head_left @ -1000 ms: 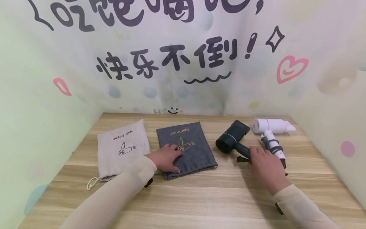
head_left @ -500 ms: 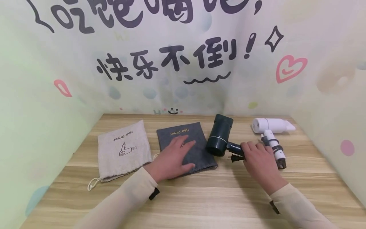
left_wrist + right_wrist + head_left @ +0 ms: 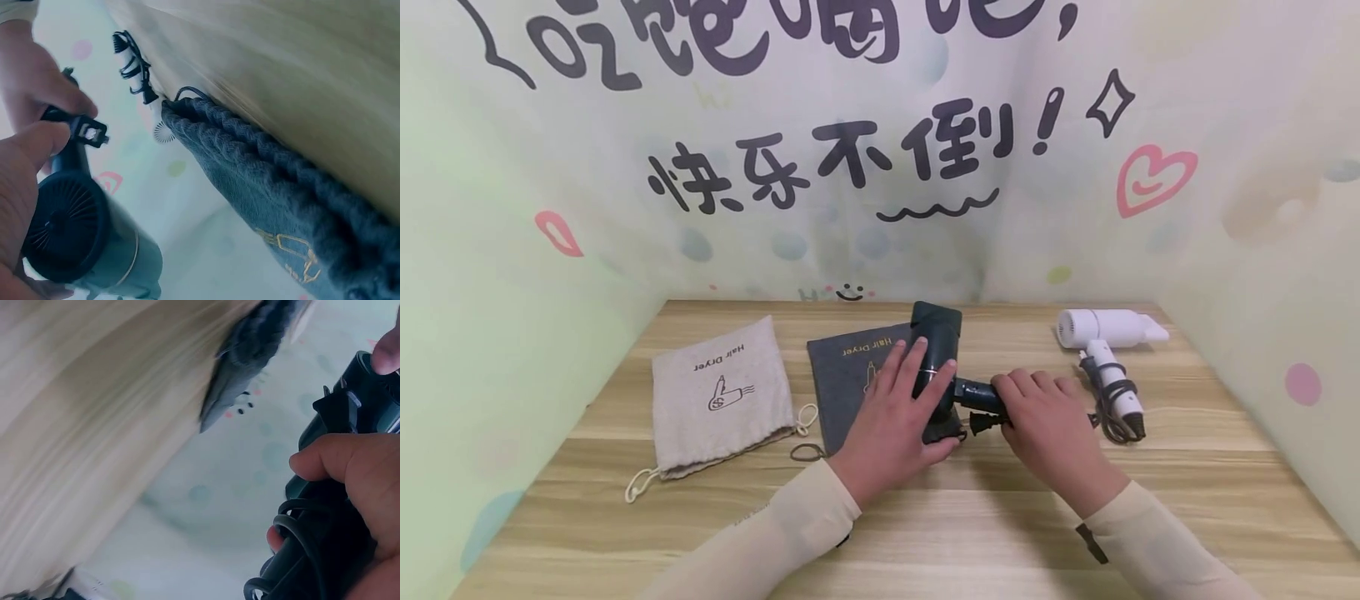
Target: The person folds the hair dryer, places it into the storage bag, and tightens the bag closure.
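The dark hair dryer point(image 3: 943, 340) has shifted left and is now held above the charcoal drawstring pouch point(image 3: 837, 379), bringing both hands to it: the right hand's grip point(image 3: 1054, 429) curls round its handle point(image 3: 976, 394); the left hand's grip point(image 3: 891, 427) spreads against its barrel.

Has a white back wall point(image 3: 1060, 229) with black writing point(image 3: 850, 135) and a pink heart point(image 3: 1156, 182); shows spotted side walls point(image 3: 467, 275), a wood-grain tabletop point(image 3: 955, 525).
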Available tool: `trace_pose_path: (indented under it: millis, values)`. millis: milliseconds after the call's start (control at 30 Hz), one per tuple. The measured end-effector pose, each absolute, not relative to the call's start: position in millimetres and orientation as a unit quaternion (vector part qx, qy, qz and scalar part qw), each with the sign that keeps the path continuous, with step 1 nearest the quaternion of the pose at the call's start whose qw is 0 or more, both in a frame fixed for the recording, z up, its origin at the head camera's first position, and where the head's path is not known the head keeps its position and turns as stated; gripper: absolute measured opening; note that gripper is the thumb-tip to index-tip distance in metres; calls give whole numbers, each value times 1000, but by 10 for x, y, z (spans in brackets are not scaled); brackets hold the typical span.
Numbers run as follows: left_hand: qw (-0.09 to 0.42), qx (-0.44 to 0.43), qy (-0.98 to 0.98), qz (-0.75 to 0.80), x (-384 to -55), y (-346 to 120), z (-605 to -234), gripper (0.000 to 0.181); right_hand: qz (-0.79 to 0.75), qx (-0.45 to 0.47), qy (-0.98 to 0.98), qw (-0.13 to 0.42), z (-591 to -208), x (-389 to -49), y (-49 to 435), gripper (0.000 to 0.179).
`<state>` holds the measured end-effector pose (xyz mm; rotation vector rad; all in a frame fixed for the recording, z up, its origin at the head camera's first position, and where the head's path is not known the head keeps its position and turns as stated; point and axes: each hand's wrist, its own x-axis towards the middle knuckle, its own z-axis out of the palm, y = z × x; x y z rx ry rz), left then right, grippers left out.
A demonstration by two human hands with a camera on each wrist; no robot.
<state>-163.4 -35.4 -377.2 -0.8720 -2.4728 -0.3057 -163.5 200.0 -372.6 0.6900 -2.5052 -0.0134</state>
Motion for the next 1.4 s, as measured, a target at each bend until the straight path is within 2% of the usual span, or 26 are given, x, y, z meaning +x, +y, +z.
trace_pose_path:
  millis: [300,400,600,933,1233,1400]
  values:
    - [339,-315,-882,-89,-1654,-384,-3742,64,-7,274,-923,268,-3677,-1617,1813,52]
    - [354,-304,-880,-85,-1660,-392,-3723,62,-7,266,-922,281,-3666,-1611,1765,54]
    - [363,-285,-882,-101,-1661,-387,-3686,60,-18,237,-916,322,-3674,-1595,1669,45]
    - [381,-280,-875,-101,-1653,-384,-3667,53,-15,221,-913,342,-3670,-1637,1634,35]
    - [401,-323,-851,-106,-1687,-429,-3635,48,-5,251,-899,359,-3624,-1663,1697,42]
    - [392,-351,-842,-120,-1688,-484,-3626,46,9,282,-888,362,-3627,-1680,1745,35]
